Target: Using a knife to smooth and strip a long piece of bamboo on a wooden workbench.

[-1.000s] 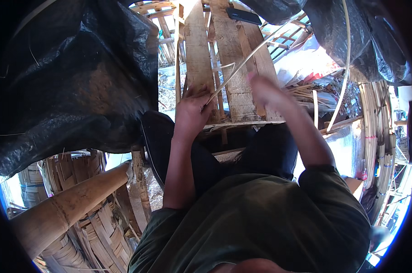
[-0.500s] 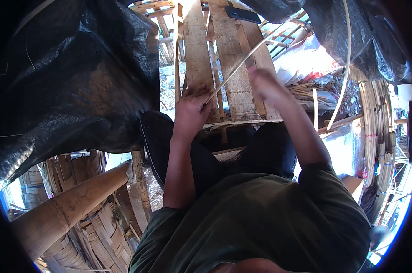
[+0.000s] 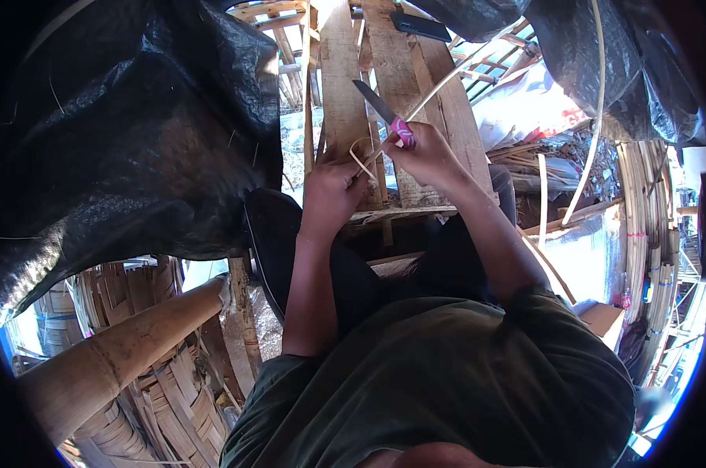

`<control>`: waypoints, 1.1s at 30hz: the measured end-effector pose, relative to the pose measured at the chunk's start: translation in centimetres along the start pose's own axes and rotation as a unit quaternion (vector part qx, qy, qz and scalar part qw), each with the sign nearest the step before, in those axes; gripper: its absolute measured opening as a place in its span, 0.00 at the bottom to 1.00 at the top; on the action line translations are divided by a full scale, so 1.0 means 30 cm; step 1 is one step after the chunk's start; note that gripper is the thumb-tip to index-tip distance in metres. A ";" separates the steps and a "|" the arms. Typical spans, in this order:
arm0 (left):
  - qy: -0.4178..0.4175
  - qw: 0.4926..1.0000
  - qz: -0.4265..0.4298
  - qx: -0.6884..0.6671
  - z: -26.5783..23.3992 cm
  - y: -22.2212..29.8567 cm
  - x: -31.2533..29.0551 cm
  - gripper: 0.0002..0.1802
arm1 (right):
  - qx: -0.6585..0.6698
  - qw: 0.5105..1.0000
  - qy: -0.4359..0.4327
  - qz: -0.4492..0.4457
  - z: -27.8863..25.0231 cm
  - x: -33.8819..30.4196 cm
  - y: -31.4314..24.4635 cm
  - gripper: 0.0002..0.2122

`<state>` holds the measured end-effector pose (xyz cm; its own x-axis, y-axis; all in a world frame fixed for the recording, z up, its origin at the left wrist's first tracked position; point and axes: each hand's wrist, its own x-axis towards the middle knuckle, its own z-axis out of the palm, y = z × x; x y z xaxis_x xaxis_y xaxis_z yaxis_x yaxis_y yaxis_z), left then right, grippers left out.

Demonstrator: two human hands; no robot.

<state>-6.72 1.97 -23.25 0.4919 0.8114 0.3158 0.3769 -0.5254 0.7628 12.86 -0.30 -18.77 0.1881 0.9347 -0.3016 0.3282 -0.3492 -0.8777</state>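
Note:
A knife (image 3: pixel 380 106) with a pink patterned handle is in my right hand (image 3: pixel 429 158), its blade pointing up and to the left over the planks. The fingers of that hand also meet a long pale bamboo strip (image 3: pixel 437 87), which runs from my hands toward the upper right. My left hand (image 3: pixel 333 191) is closed on the strip's near end, just above the plank bench (image 3: pixel 396 74). Between the two hands a thin sliver (image 3: pixel 353 147) curls in a loop; where it joins the strip is hard to make out.
A dark phone (image 3: pixel 421 26) lies at the far end of the planks. Black plastic sheeting (image 3: pixel 134 132) hangs at the left. A thick bamboo pole (image 3: pixel 127 351) crosses the lower left. Bundled bamboo strips (image 3: pixel 638 226) stand at the right, near a white sack (image 3: pixel 528 101).
My right hand has moved left, close to my left hand, and the knife now shows clearly. A curled sliver has appeared between the hands. My left hand has barely shifted.

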 end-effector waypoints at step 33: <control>0.047 0.998 0.030 -0.020 0.000 0.006 0.003 0.08 | 0.202 0.971 0.000 -0.129 -0.463 -0.084 -0.150 0.11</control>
<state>-6.60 1.94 -23.08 0.4358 0.7997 0.4129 0.3163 -0.5656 0.7616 23.78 -2.00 -8.90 0.1477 0.9877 -0.0515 -0.0247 -0.0483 -0.9985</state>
